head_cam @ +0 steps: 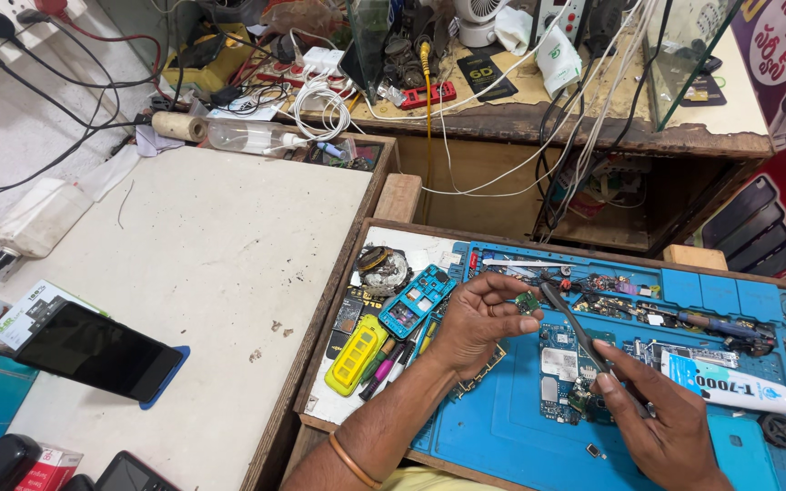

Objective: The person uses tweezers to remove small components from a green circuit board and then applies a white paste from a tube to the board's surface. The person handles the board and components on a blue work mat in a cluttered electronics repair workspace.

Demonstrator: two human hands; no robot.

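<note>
two hands are at work over the blue repair mat [502,427]. the left hand [475,323] pinches a small green circuit piece [528,301] between thumb and fingertips, held up just above the mat. the right hand [661,414] grips a dark slim tool [570,323], likely tweezers, whose tip reaches up toward 11 o'clock and meets that green piece.

how far along: the work looks mid-way, as a judgement. one phone circuit board [561,368] lies bare on the mat right under the tool, at about 5 o'clock from the green piece, so opening up seems done; the small piece is off the board and in the fingers, and nothing looks closed up yet. a blue phone frame [416,300] lies apart at 9 o'clock of the left hand, touching nothing of the board.

counted: one green piece, one tool in hand, one bare board, one blue frame, one yellow case [357,356] just below the frame, one white glue tube [730,384] at 3 o'clock of the board. several pens and drivers [391,364] lie bunched by the left wrist; i cannot count them surely. on the pale table [229,255] at 9 o'clock, well apart, one black phone [97,350] lies face up, and one clear squeeze bottle [252,136] lies on its side at the far edge.
</note>
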